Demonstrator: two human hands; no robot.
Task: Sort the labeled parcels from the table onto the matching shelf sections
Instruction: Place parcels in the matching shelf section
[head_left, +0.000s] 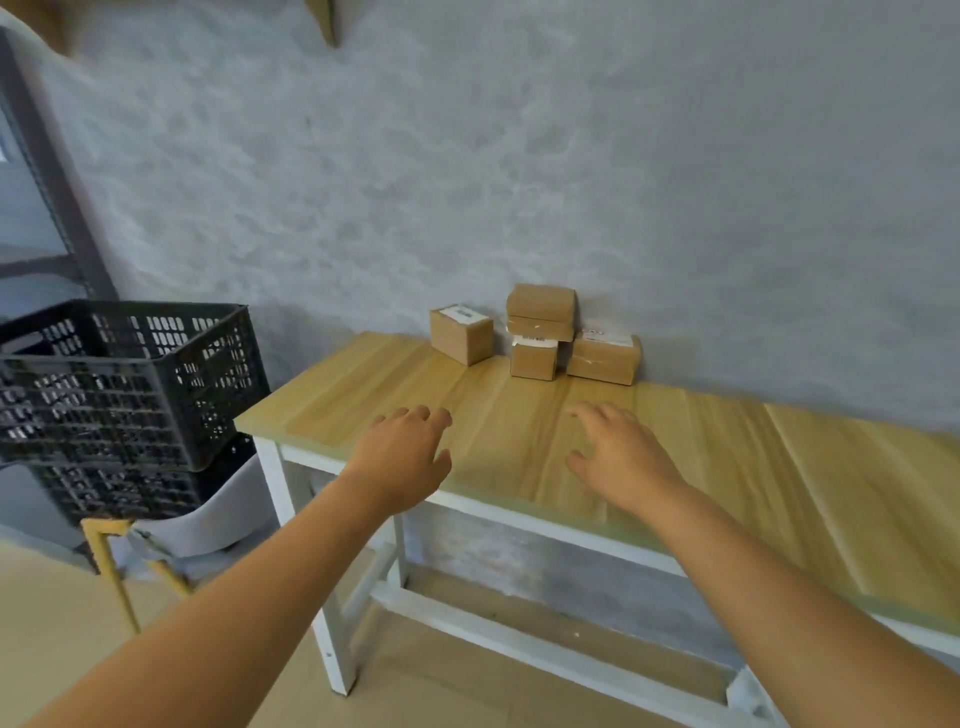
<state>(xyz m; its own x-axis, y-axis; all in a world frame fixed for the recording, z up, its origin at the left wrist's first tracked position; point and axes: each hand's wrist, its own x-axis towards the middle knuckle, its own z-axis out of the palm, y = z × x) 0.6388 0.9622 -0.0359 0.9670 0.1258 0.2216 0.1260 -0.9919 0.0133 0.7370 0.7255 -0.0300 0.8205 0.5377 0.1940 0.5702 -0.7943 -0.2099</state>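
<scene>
Both hands are extended over the light wood-grain surface with white metal frame, palms down, nothing held. The left hand has its fingers spread and loosely bent; the right hand has its fingers wide and relaxed. Neither touches a parcel.

The parcels sit in a group at the far edge of the surface, against the grey textured wall, well apart from both hands.

Count: four small brown cardboard parcels.
- One parcel with a white top label, standing alone on the left of the group.
- One stacked parcel, resting on top of a lower middle parcel.
- One parcel on the right, white label on top, just beside the middle one.

Also present: two black perforated plastic crates, stacked, beyond the left edge of the surface, on a light chair with yellow legs. A dark metal shelf upright shows at far left; its sections are not legible.

Risks, as judged:
- The stacked parcel may topple if the lower one is pulled first; cause, its support removed.
- Labels are too blurred to read here; a misread would send a parcel to the wrong section.
- A two-handed grab at closely set parcels may knock a neighbour against the wall or off the stack.
</scene>
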